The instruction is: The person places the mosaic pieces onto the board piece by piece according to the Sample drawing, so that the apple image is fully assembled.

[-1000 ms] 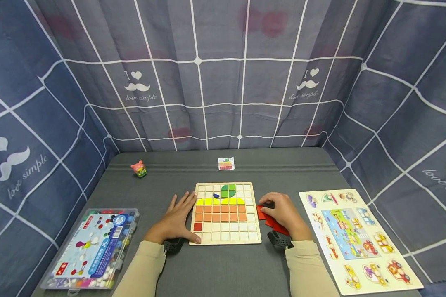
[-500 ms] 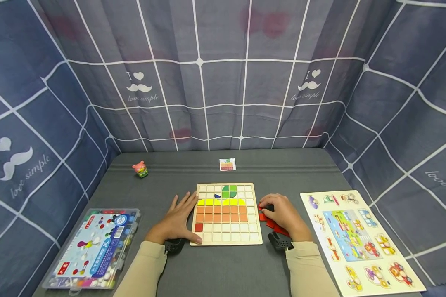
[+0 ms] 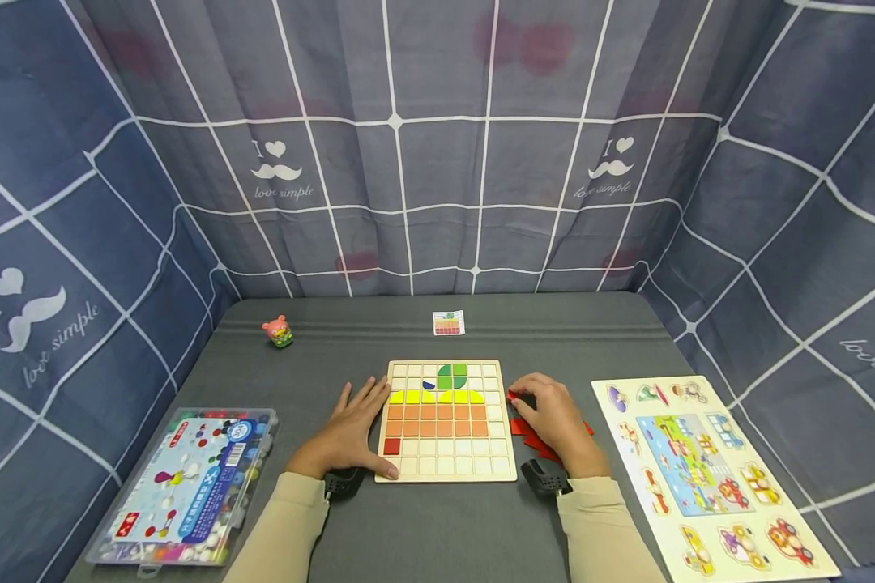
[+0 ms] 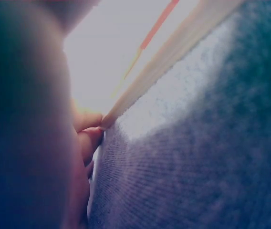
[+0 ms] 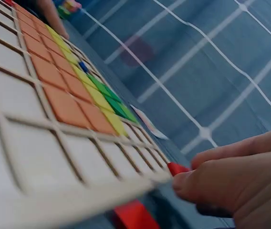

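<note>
A wooden grid board (image 3: pixel 448 465) lies on the table, with orange, yellow and green tiles, a small blue piece and one red tile (image 3: pixel 391 446) in its cells. My left hand (image 3: pixel 344 433) rests along the board's left edge, fingers spread, thumb at the near-left corner. Just off the right edge, my right hand (image 3: pixel 554 417) pinches a red tile (image 5: pixel 177 168) between thumb and forefinger, seen in the right wrist view. Several loose red tiles (image 3: pixel 521 427) lie beneath and beside this hand, partly hidden by it. The left wrist view is blurred, showing fingers (image 4: pixel 91 138) against the board's side.
Behind the board lies a small pattern card (image 3: pixel 448 323). A pink figurine (image 3: pixel 278 331) stands at the back left. On the left is a clear plastic case (image 3: pixel 182 490) of colourful pieces, and on the right a picture puzzle board (image 3: pixel 627 470). Patterned curtains surround the table.
My right hand has shifted slightly over the red tiles, and a bit of red now shows on its right side. The left hand stays at the board's edge. The head view has drifted slightly.
</note>
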The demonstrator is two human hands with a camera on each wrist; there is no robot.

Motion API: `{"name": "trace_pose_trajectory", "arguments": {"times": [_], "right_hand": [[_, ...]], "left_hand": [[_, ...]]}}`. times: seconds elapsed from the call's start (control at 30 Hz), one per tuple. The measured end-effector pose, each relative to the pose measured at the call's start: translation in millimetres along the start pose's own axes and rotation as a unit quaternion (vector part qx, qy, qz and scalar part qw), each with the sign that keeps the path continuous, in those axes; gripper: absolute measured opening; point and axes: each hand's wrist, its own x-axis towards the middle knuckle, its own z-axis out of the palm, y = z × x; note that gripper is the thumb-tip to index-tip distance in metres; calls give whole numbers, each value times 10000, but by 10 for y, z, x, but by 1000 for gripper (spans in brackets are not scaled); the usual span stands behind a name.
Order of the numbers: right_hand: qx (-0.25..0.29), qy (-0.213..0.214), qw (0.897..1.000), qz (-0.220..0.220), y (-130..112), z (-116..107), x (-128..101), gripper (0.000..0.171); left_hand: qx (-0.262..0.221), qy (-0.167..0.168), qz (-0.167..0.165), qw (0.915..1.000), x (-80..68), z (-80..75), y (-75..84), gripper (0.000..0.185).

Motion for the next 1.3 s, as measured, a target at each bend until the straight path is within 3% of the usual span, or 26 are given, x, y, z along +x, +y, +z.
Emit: {"name": "trace_pose_trajectory", "arguments": {"times": [0.17, 0.4, 0.67, 0.8, 1.1, 1.3], "right_hand": [[391, 67, 9962, -780, -228, 229, 64, 18], [303, -427, 9798, -1930, -664, 606, 165, 10], [307, -931, 9575, -2714, -980, 847, 155, 11], [117, -1012, 9507, -2929, -1026, 909, 140, 9], [-130, -1148, 9458, -3034, -1068, 922, 141, 3], [-89, -885, 9536, -2877, -980, 773, 135, 7]], "left_hand": [[-13, 29, 4, 10000, -4, -2, 2, 154], [3, 24, 19, 10000, 5, 5, 0, 154], [-27, 36, 126, 9999, -1, 12, -16, 153], [-43, 46, 140, 9999, -7, 10, -20, 152], [20, 110, 186, 9998, -14, 1, -24, 152], [-30, 104, 181, 9998, -2, 6, -3, 152]]}}
